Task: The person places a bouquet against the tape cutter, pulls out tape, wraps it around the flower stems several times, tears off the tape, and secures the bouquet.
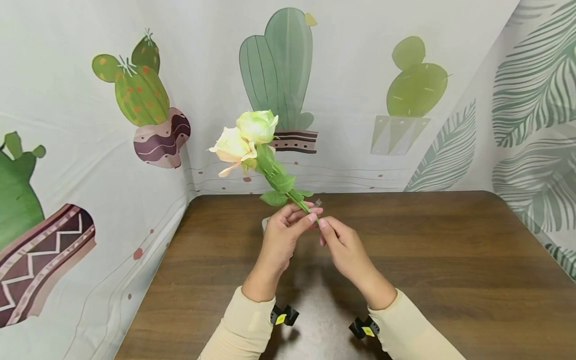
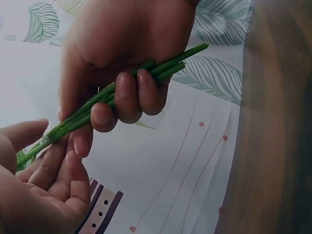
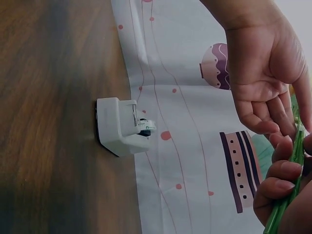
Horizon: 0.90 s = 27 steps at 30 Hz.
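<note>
A small bunch of cream and pale-green roses (image 1: 256, 129) is held up over the table, tilted so the blossoms lean to the upper left. My left hand (image 1: 284, 235) pinches the green stems (image 2: 80, 111) between thumb and fingers, below the leaves (image 1: 281, 182). Just beneath it, my right hand (image 1: 348, 247) grips the lower stems; in the left wrist view its fingers curl round them and the cut ends stick out. Shiny clear film, seemingly tape (image 2: 46, 140), lies on the stems by the left thumb. Another transparent piece (image 1: 318, 202) shows near the fingertips.
A white tape dispenser (image 3: 117, 127) with a roll stands on the brown wooden table (image 1: 427, 260), mostly behind the left hand in the head view. Cactus-print cloth (image 1: 346, 75) hangs behind the table's far edge and along the left side.
</note>
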### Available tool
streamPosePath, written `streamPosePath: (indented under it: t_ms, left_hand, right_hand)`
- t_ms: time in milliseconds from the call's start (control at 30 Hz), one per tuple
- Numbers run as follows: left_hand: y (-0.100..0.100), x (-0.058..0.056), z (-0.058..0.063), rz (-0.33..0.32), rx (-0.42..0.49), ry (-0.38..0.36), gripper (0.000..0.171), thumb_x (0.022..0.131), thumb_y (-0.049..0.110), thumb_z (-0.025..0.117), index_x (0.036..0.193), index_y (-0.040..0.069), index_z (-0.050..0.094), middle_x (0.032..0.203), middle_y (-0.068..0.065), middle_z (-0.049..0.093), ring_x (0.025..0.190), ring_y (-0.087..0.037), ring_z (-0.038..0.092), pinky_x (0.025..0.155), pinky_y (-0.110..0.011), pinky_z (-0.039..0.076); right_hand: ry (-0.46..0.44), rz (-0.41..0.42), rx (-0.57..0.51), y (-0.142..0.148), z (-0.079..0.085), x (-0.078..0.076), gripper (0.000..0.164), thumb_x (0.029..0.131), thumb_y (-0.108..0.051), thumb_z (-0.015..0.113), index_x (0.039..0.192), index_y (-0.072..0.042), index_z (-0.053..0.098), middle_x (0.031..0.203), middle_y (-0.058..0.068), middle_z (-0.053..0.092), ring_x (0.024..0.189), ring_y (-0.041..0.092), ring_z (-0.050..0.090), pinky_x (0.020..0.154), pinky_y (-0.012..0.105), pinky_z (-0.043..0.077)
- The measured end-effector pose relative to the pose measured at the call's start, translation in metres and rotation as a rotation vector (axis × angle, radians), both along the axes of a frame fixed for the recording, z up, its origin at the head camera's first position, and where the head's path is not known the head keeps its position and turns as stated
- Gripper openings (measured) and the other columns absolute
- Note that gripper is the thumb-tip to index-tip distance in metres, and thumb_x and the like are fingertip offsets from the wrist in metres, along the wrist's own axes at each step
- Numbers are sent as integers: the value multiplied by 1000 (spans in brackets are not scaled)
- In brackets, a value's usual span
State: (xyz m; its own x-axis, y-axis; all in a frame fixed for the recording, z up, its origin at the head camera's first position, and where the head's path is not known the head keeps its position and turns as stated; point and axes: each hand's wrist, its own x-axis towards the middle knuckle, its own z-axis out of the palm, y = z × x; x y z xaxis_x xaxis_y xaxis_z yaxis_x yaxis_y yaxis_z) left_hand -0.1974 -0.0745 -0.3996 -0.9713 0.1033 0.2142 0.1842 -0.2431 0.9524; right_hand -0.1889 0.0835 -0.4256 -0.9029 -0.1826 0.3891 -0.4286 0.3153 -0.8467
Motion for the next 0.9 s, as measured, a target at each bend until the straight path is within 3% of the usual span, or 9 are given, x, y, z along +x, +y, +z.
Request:
streamPosePath:
  t_ms: [267, 567, 700, 900]
  left_hand:
    - [0, 0, 0, 3, -40, 7, 23, 100, 11, 61, 120, 0, 66, 114, -20, 74, 95, -16, 74, 87, -34, 57]
    - [1, 0, -1, 38, -12, 4, 20, 99, 9, 63, 113, -4, 67, 104, -14, 77, 92, -15, 74, 91, -40, 58]
    - [0, -1, -1, 40, -9, -5, 21, 98, 12, 66, 113, -2, 68, 102, -10, 78, 94, -14, 73, 88, -35, 57]
    - [-2, -2, -2, 19, -18, -7, 24, 98, 19, 67, 113, 0, 69, 99, 1, 79, 99, -12, 72, 84, -28, 53]
  right_hand:
    - [-13, -10, -8, -1, 2, 1, 29, 109, -26, 46, 87, -16, 62, 72, 2, 58, 61, 10, 47, 59, 25, 41]
    - [7, -13, 19, -1, 1, 0, 23, 107, -27, 50, 95, -17, 66, 75, 4, 61, 68, 16, 54, 64, 26, 45]
    - [39, -20, 27, -1, 0, -1, 20, 107, -26, 52, 101, -17, 68, 77, 6, 62, 72, 18, 58, 67, 26, 48]
    - [81, -38, 39, -1, -2, -1, 16, 105, -25, 55, 102, -17, 68, 81, -3, 59, 75, 9, 56, 70, 26, 49]
